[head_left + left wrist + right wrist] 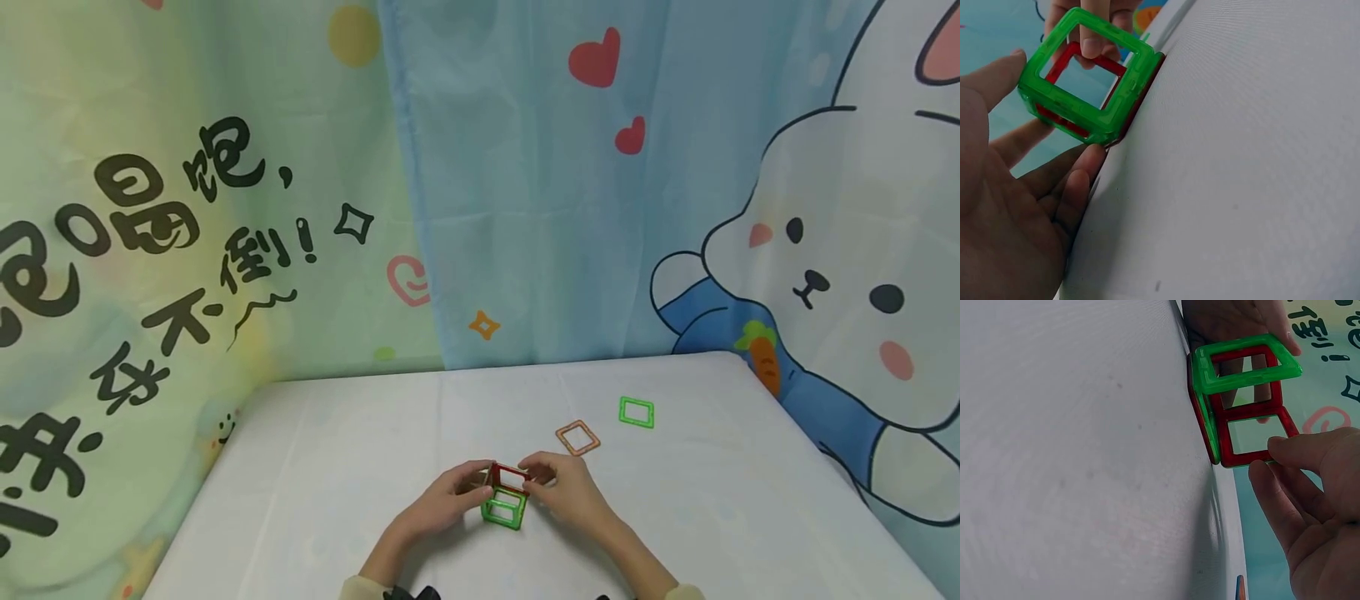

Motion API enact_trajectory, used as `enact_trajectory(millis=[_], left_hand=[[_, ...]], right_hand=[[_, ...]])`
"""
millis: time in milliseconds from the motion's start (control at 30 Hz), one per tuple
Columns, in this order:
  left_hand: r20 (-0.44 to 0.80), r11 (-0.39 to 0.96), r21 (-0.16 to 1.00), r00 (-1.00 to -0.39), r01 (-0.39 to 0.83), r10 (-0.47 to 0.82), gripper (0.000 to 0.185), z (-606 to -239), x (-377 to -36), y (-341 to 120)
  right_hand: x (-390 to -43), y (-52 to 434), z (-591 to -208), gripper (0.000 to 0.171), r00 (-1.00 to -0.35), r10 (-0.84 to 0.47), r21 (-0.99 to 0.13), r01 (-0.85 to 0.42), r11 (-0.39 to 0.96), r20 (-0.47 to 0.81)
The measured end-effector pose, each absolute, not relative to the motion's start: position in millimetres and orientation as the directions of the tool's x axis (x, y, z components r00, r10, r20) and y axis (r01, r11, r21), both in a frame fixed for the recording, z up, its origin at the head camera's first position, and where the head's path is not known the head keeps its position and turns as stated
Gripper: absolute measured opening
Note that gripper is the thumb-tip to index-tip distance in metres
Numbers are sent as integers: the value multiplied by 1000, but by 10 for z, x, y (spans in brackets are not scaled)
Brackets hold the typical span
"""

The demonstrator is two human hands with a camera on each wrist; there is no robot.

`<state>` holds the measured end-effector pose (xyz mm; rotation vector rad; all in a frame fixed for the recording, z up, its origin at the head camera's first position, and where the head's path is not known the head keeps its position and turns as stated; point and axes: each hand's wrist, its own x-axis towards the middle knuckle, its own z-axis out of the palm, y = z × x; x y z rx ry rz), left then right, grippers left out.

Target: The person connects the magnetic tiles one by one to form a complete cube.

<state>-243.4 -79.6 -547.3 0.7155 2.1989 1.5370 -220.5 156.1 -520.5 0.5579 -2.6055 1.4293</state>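
Cube-building looks well under way on the white table (360, 467). A small box of square frames (506, 496) stands near the front edge, between the person's two hands, made of green and red plastic squares joined edge to edge. From the head view a red frame (512, 477) sits at the top and a green frame (502, 510) faces the camera. The wrist views show green and red sides already standing together, so several faces appear to be in place; how many exactly cannot be counted from these angles.

The left hand (450, 500) flanks the box on its own side, fingers only loosely bent, thumb and fingertips (1082, 181) right at the frames; whether they press or merely steady the box cannot be told. The right hand (562, 487) has thumb and forefinger (1291, 453) closed on the edge of a red square at the top, a light pinch rather than a full grasp.

Two loose squares lie flat farther back and to the right, well apart from the hands: an orange frame (577, 437) and, beyond it, another green square (637, 412). Judging by these unused pieces, the box may still lack a side or two, with seating the pinched red piece as the step in hand.
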Motion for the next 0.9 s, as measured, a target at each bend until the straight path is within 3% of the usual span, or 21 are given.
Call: enact_trajectory(millis=[267,600,900], left_hand=[[-5,263,946,-803,189,596,45,-5457,-2451,-806],[-14,240,955,-776,177,630,64,-5470,-2457,-848],[-2,285,938,-820,196,572,60,-5428,-2431,-834]], right_hand=[[-2218,1542,-5206,22,-936,-231,-783,-349,515,265],[-2196,1602,-5146,26,-948,-246,-812,-304,498,204],[-2205,1851,-5078,26,-965,-220,-828,-241,507,146]])
